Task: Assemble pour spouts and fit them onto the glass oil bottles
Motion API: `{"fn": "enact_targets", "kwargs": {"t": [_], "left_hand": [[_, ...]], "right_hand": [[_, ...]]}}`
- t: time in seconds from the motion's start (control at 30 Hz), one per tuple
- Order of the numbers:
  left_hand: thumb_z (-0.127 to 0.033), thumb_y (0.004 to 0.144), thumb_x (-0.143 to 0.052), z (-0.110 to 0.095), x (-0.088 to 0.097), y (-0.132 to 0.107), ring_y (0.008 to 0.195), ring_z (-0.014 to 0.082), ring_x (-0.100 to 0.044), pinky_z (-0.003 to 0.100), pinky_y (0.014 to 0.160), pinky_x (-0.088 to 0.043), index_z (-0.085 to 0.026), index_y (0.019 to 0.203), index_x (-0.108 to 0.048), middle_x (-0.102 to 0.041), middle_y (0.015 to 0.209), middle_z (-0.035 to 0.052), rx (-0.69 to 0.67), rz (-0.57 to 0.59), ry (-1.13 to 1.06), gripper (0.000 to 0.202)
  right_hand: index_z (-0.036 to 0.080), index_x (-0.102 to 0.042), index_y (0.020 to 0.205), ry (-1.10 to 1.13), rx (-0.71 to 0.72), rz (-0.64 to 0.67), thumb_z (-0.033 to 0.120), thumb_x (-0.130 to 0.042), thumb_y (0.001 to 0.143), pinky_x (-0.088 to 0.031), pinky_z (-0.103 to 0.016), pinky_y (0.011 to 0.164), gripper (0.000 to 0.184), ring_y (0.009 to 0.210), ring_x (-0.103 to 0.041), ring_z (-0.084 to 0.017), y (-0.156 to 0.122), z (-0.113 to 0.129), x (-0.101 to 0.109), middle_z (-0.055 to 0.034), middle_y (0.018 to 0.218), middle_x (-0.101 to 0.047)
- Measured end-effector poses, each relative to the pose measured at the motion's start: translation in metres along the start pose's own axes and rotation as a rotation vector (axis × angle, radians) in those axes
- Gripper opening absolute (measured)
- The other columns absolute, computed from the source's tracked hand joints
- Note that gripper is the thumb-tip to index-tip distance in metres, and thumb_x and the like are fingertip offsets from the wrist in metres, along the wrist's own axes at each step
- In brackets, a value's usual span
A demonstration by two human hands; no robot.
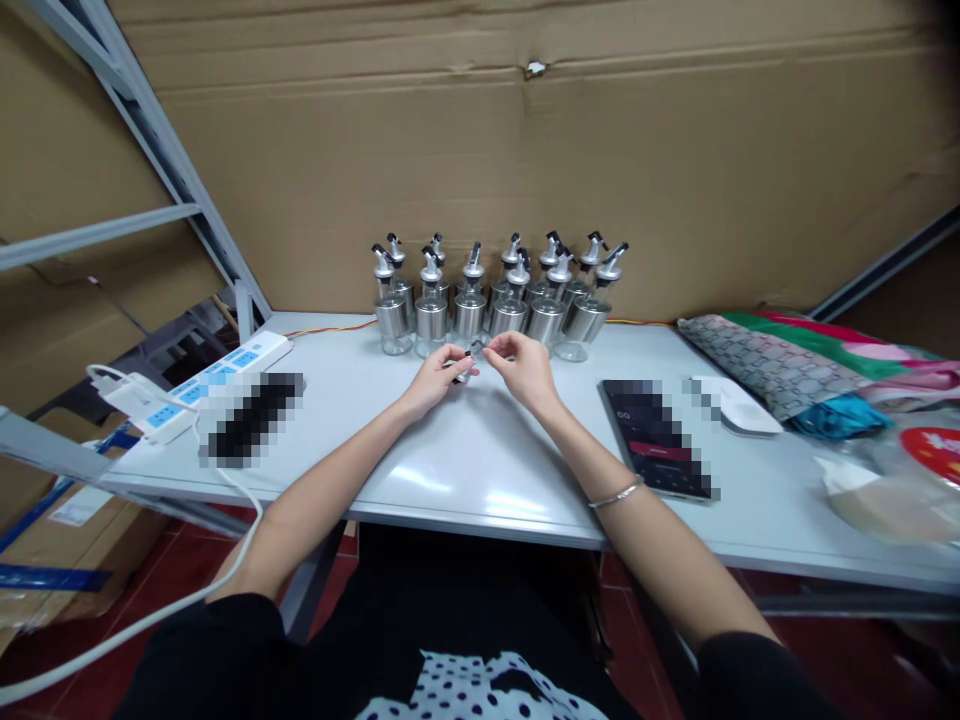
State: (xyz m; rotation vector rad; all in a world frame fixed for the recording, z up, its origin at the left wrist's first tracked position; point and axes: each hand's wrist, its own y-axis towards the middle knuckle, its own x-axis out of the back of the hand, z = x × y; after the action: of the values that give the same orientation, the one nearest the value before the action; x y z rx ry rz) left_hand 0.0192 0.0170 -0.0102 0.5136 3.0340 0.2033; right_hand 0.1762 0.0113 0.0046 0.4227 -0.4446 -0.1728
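Observation:
My left hand (439,373) and my right hand (523,365) meet over the middle of the white table (480,470), fingers pinched together. Between them is a small dark and silver part (463,370), seemingly a pourer cap; the left fingers grip it and the right fingertips touch its end. Just beyond my hands stands a cluster of several glass and steel dispenser bottles (491,300) with black-tipped spouts, upright in two rows against the cardboard wall. A thin bracelet (616,494) is on my right wrist.
A white power strip (196,386) with a white cable lies at the left, beside a blurred dark object (251,417). A dark phone (660,440) and a white mouse (736,405) lie at the right, with folded patterned cloth (795,365) and plastic bags (892,490) beyond.

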Motion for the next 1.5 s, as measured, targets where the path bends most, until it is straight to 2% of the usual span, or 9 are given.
{"fn": "enact_targets", "kwargs": {"t": [0.13,0.27,0.37,0.53,0.8,1.0,1.17,1.27,1.5], "left_hand": [[-0.041,0.065,-0.072,-0.001,0.001,0.002,0.065,0.009,-0.057,0.022,0.067,-0.042,-0.013,0.078,-0.061,-0.063,0.07,-0.0007,-0.089,-0.019,0.031,0.033],[-0.039,0.063,-0.074,-0.002,0.002,0.003,0.066,0.0101,-0.059,0.023,0.067,-0.044,-0.012,0.08,-0.064,-0.066,0.072,0.0006,-0.105,-0.049,-0.01,0.033],[-0.036,0.061,-0.075,-0.003,0.002,0.003,0.068,0.0107,-0.061,0.023,0.068,-0.045,-0.013,0.088,-0.062,-0.067,0.073,0.0003,-0.109,-0.08,-0.044,0.038],[-0.034,0.064,-0.074,-0.005,0.0,0.0,0.061,0.0091,-0.06,0.021,0.062,-0.045,-0.017,0.106,-0.057,-0.064,0.066,-0.0045,-0.158,-0.086,-0.055,0.049],[-0.034,0.063,-0.074,-0.009,0.0,-0.001,0.059,0.01,-0.06,0.023,0.062,-0.046,-0.014,0.091,-0.063,-0.066,0.065,-0.0019,-0.175,-0.107,-0.026,0.036],[-0.033,0.061,-0.074,-0.01,0.002,0.001,0.057,0.0096,-0.059,0.022,0.059,-0.046,-0.014,0.085,-0.061,-0.064,0.063,-0.0023,-0.18,-0.185,-0.04,0.034],[-0.032,0.06,-0.075,-0.007,-0.003,-0.001,0.062,0.0107,-0.061,0.023,0.059,-0.049,-0.016,0.083,-0.055,-0.065,0.068,-0.002,-0.13,-0.268,-0.115,0.035],[-0.031,0.06,-0.076,-0.005,-0.008,-0.003,0.065,0.0115,-0.062,0.022,0.058,-0.05,-0.016,0.082,-0.054,-0.064,0.069,-0.0017,-0.104,-0.307,-0.14,0.034],[-0.037,0.064,-0.075,-0.011,-0.003,-0.001,0.07,0.0105,-0.064,0.028,0.074,-0.053,-0.014,0.075,-0.056,-0.065,0.072,-0.0012,-0.056,-0.259,-0.204,0.031]], "right_hand": [[0.016,-0.058,0.07,0.212,-0.012,0.04,0.035,-0.065,0.067,-0.043,-0.026,0.057,0.02,0.054,-0.057,-0.013,-0.005,0.008,-0.003,-0.0004,0.059,-0.061],[0.016,-0.059,0.07,0.259,-0.025,0.064,0.041,-0.069,0.063,-0.044,-0.026,0.057,0.028,0.054,-0.058,-0.014,-0.006,0.009,-0.002,0.0,0.057,-0.061],[0.017,-0.059,0.069,0.282,-0.044,0.063,0.044,-0.071,0.06,-0.045,-0.027,0.056,0.031,0.054,-0.058,-0.014,-0.006,0.01,0.0,0.0003,0.056,-0.061],[0.017,-0.061,0.067,0.3,-0.069,0.083,0.04,-0.073,0.058,-0.046,-0.026,0.054,0.028,0.053,-0.058,-0.013,-0.006,0.011,0.001,0.0002,0.056,-0.062],[0.016,-0.062,0.071,0.34,-0.086,0.106,0.04,-0.073,0.056,-0.05,-0.029,0.057,0.031,0.055,-0.06,-0.015,-0.005,0.009,0.001,-0.0013,0.059,-0.064],[0.017,-0.064,0.079,0.207,0.038,0.142,0.039,-0.068,0.065,-0.052,-0.032,0.066,0.027,0.068,-0.063,-0.016,-0.009,0.007,-0.001,-0.0039,0.073,-0.068],[0.019,-0.054,0.088,0.103,0.144,0.137,0.044,-0.07,0.066,-0.053,-0.033,0.067,0.036,0.074,-0.062,-0.018,-0.015,0.006,-0.011,-0.0047,0.08,-0.065],[0.019,-0.049,0.091,0.038,0.181,0.124,0.039,-0.068,0.067,-0.053,-0.033,0.066,0.037,0.078,-0.061,-0.019,-0.018,0.006,-0.019,-0.0061,0.086,-0.062],[0.019,-0.049,0.089,-0.11,0.246,0.085,0.026,-0.056,0.068,-0.048,-0.031,0.069,0.023,0.074,-0.057,-0.018,-0.016,0.005,-0.015,-0.0051,0.083,-0.06]]}}
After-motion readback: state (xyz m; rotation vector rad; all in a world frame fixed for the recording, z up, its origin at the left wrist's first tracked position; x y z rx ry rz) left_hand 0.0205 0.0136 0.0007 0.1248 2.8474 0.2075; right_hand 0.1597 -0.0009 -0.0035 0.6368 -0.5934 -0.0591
